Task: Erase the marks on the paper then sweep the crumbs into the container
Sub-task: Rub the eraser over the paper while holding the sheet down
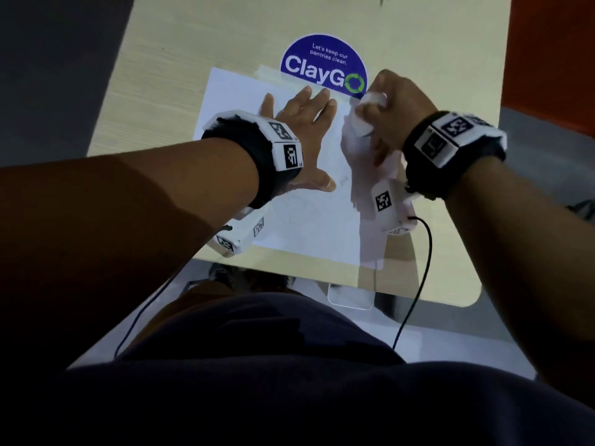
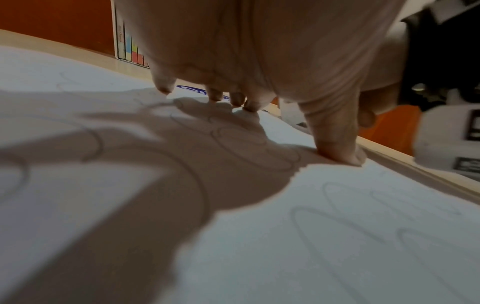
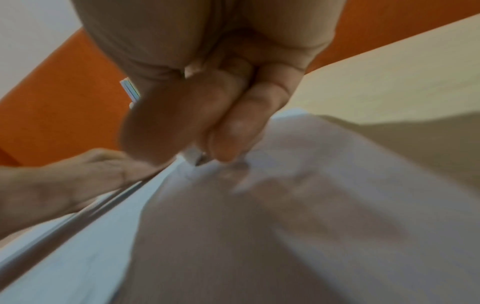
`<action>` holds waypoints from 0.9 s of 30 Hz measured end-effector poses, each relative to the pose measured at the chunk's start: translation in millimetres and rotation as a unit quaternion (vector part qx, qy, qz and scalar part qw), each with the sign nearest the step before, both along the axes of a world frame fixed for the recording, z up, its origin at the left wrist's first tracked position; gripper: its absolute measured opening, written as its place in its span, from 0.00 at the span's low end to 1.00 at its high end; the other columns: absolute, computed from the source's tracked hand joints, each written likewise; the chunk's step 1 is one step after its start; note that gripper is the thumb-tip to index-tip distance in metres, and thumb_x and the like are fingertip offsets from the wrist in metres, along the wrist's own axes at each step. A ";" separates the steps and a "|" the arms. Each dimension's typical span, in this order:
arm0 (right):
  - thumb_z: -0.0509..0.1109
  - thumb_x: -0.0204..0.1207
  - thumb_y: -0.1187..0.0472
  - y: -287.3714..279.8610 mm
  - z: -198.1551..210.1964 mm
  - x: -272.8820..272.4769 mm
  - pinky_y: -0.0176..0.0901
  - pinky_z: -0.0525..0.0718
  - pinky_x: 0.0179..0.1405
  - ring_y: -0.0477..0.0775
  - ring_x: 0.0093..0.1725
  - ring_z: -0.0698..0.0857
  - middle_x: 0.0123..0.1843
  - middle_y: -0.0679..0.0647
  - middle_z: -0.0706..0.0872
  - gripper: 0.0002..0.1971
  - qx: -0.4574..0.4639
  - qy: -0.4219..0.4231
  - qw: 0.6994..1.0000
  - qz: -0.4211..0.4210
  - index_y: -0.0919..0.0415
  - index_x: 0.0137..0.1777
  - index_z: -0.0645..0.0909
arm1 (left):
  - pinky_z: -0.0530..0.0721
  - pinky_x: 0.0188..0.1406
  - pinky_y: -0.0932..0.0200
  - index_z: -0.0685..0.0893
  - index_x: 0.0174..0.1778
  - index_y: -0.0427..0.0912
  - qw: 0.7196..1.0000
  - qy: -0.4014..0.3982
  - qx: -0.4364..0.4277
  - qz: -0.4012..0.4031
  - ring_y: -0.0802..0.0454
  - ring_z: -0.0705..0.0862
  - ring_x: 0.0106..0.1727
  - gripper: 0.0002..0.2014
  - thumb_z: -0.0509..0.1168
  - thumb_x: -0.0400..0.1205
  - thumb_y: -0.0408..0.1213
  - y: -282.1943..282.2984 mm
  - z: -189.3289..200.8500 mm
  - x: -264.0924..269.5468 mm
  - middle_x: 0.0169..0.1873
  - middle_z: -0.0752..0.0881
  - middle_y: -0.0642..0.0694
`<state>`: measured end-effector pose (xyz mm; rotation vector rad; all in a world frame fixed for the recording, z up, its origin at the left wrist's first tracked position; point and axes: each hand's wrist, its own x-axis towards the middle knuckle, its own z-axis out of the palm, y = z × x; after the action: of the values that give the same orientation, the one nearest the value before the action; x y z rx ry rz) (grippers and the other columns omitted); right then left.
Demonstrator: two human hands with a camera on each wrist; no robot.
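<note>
A white paper lies taped on the pale wooden table. Faint pencil loops cover it. My left hand lies flat on the paper with its fingers spread, and the thumb presses down. My right hand is at the paper's right edge, gripping a crumpled white tissue that trails toward me. In the right wrist view, the right hand's fingertips pinch the tissue. A small white piece shows between them, but I cannot tell what it is. A clear container sits at the table's near edge.
A round blue ClayGo sticker is on the table just beyond the paper. Tape holds the paper's far edge. An orange panel stands to the right. Black cables hang from both wrists over the near edge.
</note>
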<state>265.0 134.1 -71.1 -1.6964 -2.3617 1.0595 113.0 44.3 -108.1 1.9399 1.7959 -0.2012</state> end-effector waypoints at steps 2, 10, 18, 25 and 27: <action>0.64 0.76 0.59 -4.0 -6.8 7.6 0.42 0.76 0.29 0.68 0.37 0.82 0.39 0.58 0.82 0.06 -0.010 -0.014 1.000 0.018 0.53 0.48 0.69 | 0.40 0.79 0.31 0.37 0.84 0.48 1.000 -0.001 0.001 0.003 0.51 0.35 0.84 0.58 0.65 0.71 0.71 -0.6 0.5 -0.6 0.84 0.35 0.52; 0.64 0.77 0.60 1.7 -2.1 3.0 0.38 0.76 0.19 0.53 0.25 0.83 0.36 0.54 0.82 0.08 -0.030 -0.002 0.999 0.013 0.46 0.41 0.69 | 0.40 0.79 0.31 0.37 0.85 0.48 1.000 0.003 -0.002 0.003 0.50 0.35 0.84 0.59 0.65 0.70 0.71 0.0 1.7 0.1 0.84 0.35 0.51; 0.64 0.76 0.59 -7.0 -4.1 5.6 0.35 0.74 0.14 0.52 0.24 0.84 0.36 0.58 0.84 0.07 -0.031 0.011 0.999 0.004 0.46 0.42 0.69 | 0.40 0.79 0.31 0.36 0.84 0.48 1.000 0.003 -0.001 0.002 0.50 0.35 0.84 0.59 0.65 0.70 0.71 2.2 -2.6 -0.7 0.84 0.34 0.52; 0.64 0.73 0.58 -16.9 -6.9 16.7 0.56 0.86 0.41 0.65 0.38 0.85 0.40 0.58 0.84 0.06 -0.010 0.013 0.999 -0.037 0.54 0.47 0.71 | 0.40 0.78 0.31 0.37 0.84 0.47 1.000 0.007 -0.002 0.002 0.50 0.35 0.84 0.59 0.66 0.70 0.71 2.2 -2.6 1.6 0.84 0.34 0.52; 0.63 0.73 0.59 -28.5 -9.7 21.0 0.59 0.86 0.38 0.66 0.37 0.84 0.39 0.59 0.84 0.06 -0.017 0.011 0.999 -0.028 0.54 0.47 0.69 | 0.40 0.78 0.30 0.37 0.84 0.47 1.000 0.006 -0.002 0.003 0.51 0.35 0.84 0.59 0.66 0.70 0.71 2.7 -2.6 0.7 0.84 0.34 0.52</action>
<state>286.0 105.6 -80.8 -1.7414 -2.2807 1.1096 113.7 47.0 -110.7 1.9344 1.8073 -0.2160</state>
